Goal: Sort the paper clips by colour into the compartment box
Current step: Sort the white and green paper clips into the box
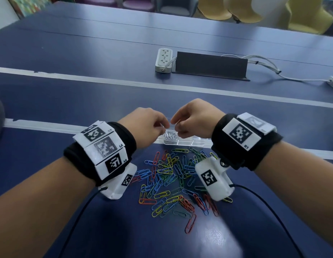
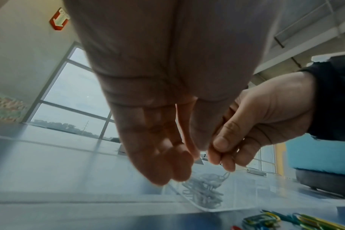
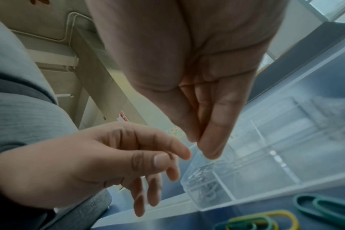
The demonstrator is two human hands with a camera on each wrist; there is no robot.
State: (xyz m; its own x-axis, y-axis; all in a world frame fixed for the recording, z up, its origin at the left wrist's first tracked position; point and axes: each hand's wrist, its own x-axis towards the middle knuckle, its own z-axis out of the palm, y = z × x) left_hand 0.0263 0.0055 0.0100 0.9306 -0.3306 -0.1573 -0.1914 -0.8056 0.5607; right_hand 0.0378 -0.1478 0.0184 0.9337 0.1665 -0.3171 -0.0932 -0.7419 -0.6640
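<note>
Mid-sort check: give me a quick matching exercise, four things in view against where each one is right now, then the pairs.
Things:
1. white paper clips
2. coloured paper clips
3. power strip
4. compartment box

Places:
A. loose in a heap on the table, between the two wrists
B. far side of the table, left of a dark upright panel
C. in the box's left end compartment
D. under both hands, just beyond the heap

Pairs: 1-C, 2-A, 3-B, 4-D
</note>
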